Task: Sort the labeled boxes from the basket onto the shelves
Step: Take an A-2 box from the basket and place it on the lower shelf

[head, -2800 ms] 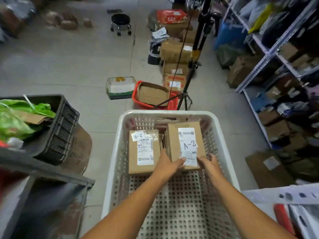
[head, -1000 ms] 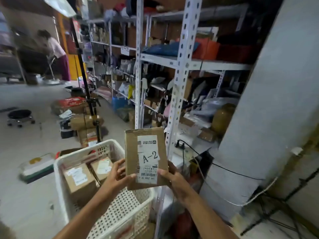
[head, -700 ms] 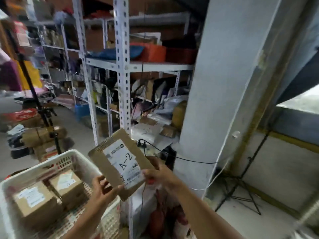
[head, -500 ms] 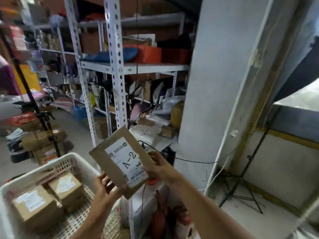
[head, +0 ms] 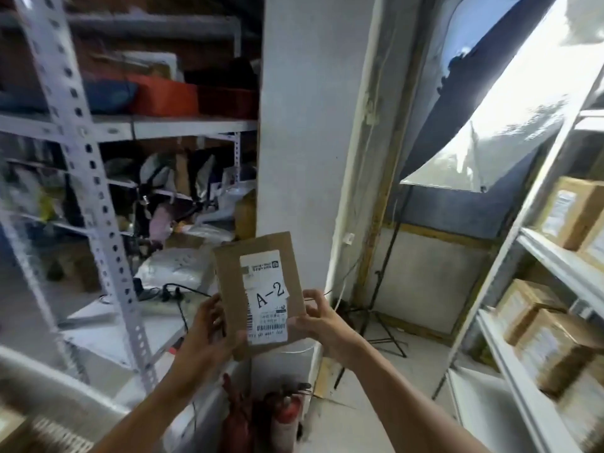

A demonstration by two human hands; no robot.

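box [head: 261,289] gripped between left hand [head: 204,335], right hand [head: 322,322]

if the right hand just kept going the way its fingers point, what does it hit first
The right hand points up and left, gripping the A-2 box by its right edge, so the box is already in its way. Past the box likely the grey pillar, though depth is unclear.
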